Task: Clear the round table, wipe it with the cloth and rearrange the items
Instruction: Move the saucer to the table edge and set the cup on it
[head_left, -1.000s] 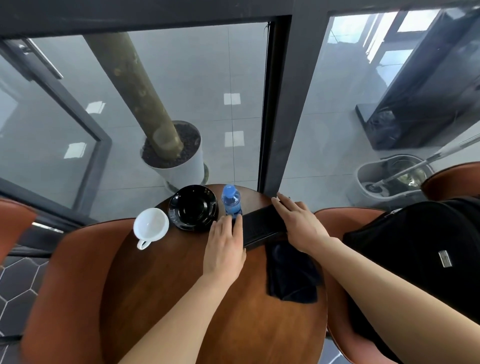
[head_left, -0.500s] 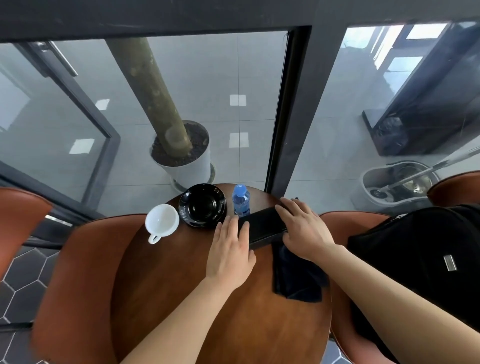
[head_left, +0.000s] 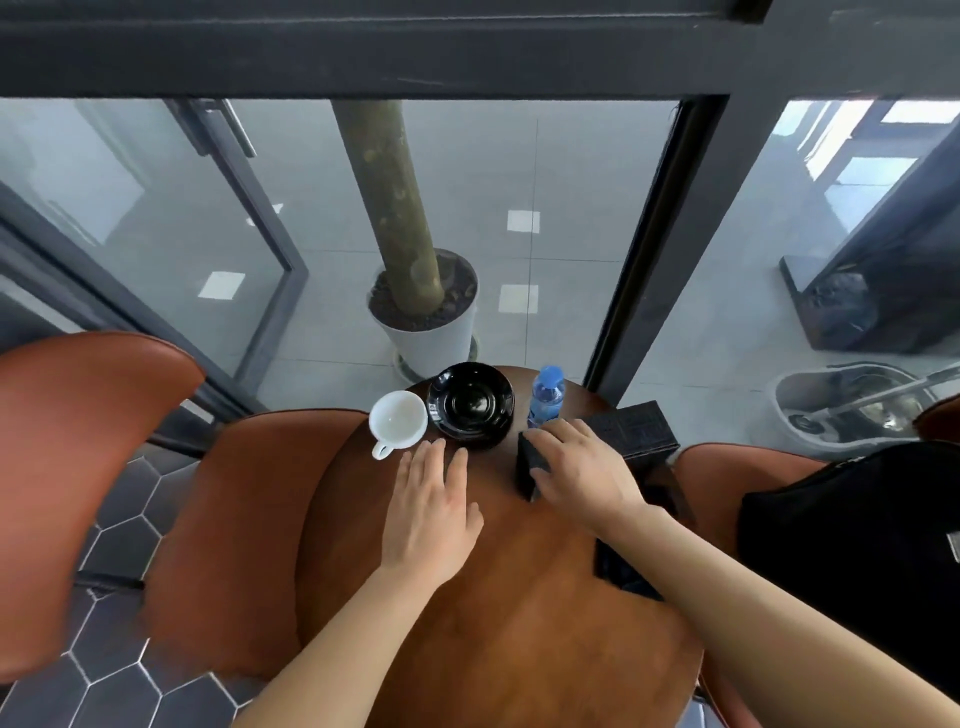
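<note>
Round table (head_left: 498, 623), brown wood, flanked by orange chairs (head_left: 234, 519). At its far right edge, black box (head_left: 639, 431), near end clasped by right hand (head_left: 582, 473), fingers curled over the corner. Dark cloth (head_left: 615, 569) partly hidden beneath that forearm. Left hand (head_left: 431, 514) flat, fingers straight, just short of black saucer (head_left: 470, 405). Flanking the saucer, white cup (head_left: 397, 422) leftward, blue bottle (head_left: 546, 397) rightward.

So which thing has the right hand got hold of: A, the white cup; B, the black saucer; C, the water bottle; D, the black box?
D: the right hand curls its fingers over the near end of the black box.
</note>
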